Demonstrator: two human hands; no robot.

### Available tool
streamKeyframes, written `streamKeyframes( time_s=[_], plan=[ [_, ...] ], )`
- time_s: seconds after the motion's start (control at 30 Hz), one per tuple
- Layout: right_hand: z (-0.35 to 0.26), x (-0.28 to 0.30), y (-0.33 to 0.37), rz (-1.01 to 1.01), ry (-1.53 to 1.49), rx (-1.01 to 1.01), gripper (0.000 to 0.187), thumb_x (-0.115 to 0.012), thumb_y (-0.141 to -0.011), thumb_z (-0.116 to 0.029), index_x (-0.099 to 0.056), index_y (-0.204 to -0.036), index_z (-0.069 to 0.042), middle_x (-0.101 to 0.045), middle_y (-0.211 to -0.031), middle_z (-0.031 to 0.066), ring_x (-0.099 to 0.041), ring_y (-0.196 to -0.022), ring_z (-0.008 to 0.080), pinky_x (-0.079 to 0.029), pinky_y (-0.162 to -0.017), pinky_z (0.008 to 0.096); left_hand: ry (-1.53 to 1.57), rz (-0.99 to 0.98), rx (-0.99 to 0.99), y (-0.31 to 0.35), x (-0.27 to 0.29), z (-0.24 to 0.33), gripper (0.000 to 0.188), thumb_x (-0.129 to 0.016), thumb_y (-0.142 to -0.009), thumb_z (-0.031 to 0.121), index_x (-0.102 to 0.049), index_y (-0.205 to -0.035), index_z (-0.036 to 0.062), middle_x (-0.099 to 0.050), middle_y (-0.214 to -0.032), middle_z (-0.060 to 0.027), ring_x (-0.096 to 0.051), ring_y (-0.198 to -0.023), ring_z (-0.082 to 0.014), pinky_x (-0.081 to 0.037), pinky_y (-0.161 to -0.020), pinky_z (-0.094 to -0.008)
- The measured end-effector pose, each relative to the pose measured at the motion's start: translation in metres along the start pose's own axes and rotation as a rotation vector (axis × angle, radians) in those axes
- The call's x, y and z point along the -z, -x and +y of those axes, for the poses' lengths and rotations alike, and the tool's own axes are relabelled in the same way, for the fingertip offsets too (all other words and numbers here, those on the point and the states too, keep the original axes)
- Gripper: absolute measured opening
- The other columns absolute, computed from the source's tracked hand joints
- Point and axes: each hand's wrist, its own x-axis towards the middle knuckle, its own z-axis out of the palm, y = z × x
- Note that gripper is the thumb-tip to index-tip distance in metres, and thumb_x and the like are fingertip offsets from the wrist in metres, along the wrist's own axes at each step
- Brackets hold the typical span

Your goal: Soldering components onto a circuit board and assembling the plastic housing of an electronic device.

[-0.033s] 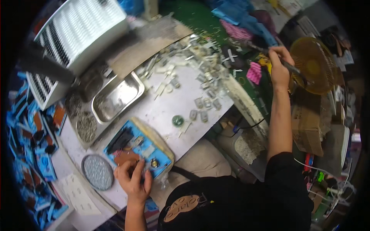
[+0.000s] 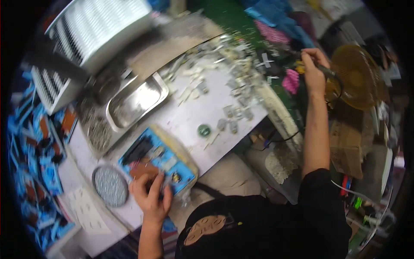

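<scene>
Well, the blue housing (image 2: 186, 174) lies open-side up at the worktop's (image 2: 172, 118) near edge, slanted beside the person's lap, with a pale padded strip (image 2: 177, 143) along its far side. It looks like moulded plastic: probably light and stiff in the walls, a little slick to bare fingers, and likely to slide if pushed from one end. What sits in it seems the more delicate part. A brown board (image 2: 144, 169) near the left hand (image 2: 151, 194) would be thin and rigid, best taken by its edges, and the reddish wires (image 2: 137, 164) beside it look fine enough to snag or pull loose. The round brass-coloured piece (image 2: 176, 177) looks hard and small, so more a matter for fingertips. For the housing itself, the outer side walls seem the sound place to hold, clear of the parts inside.

The left hand is bent over the near side with its fingers down among the parts; whether that grip is pinching something or merely resting, I can't fairly tell, as the fingers hide it. The right hand (image 2: 315, 71), well apart, has its grip closed around a dark-handled tool (image 2: 331, 74) (blurred, with what looks like a cord curving away).
</scene>
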Motion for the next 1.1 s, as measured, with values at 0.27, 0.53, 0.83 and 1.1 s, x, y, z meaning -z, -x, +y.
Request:
streamKeyframes(
  time_s=[0.27,0.53,0.83,1.1],
  plan=[
    [-0.046,-0.035,0.067,0.153,-0.836,-0.758,0.049,-0.065,-0.097,-0.009,-0.051,-0.144,-0.003,-0.067,-0.098,0.0063,-0.062,-0.081,0.0132,-0.053,-0.073,0.0245,0.02,0.117,0.094,0.003,0.013,-0.008,0.035,-0.08,-0.071,0.013,-0.073,-0.105,0.0106,-0.06,-0.107,-0.0086,-0.056,-0.087,-0.0243,-0.038,-0.084,-0.0408],
    [-0.164,-0.184,0.176,-0.86,-0.153,0.246,0.017,-0.079,-0.078,-0.016,-0.07,-0.087,-0.005,-0.069,-0.081,0.0099,-0.066,-0.076,0.0268,-0.052,-0.068,0.0357,-0.131,0.033,0.1,-0.033,0.001,-0.013,0.035,-0.079,-0.075,0.026,-0.075,-0.108,0.0138,-0.058,-0.11,-0.0048,-0.054,-0.1,-0.0241,-0.032,-0.091,-0.0426],
    [-0.207,-0.195,0.169,-0.935,0.259,0.538,0.02,-0.075,-0.08,-0.024,-0.068,-0.08,-0.006,-0.065,-0.067,0.0108,-0.067,-0.068,0.0314,-0.051,-0.06,0.0449,-0.105,0.05,0.074,-0.034,-0.002,-0.014,0.039,-0.076,-0.078,0.027,-0.075,-0.115,0.0139,-0.056,-0.103,-0.0047,-0.053,-0.096,-0.0245,-0.033,-0.091,-0.043],
    [-0.189,-0.203,0.152,-1.173,0.066,0.173,0.019,-0.073,-0.079,-0.019,-0.069,-0.08,-0.001,-0.069,-0.071,0.017,-0.071,-0.069,0.0332,-0.055,-0.064,0.0434,-0.137,0.008,0.056,-0.035,-0.001,-0.011,0.042,-0.077,-0.077,0.025,-0.074,-0.117,0.0152,-0.057,-0.107,-0.0042,-0.053,-0.1,-0.0249,-0.033,-0.093,-0.0446]
  ],
)
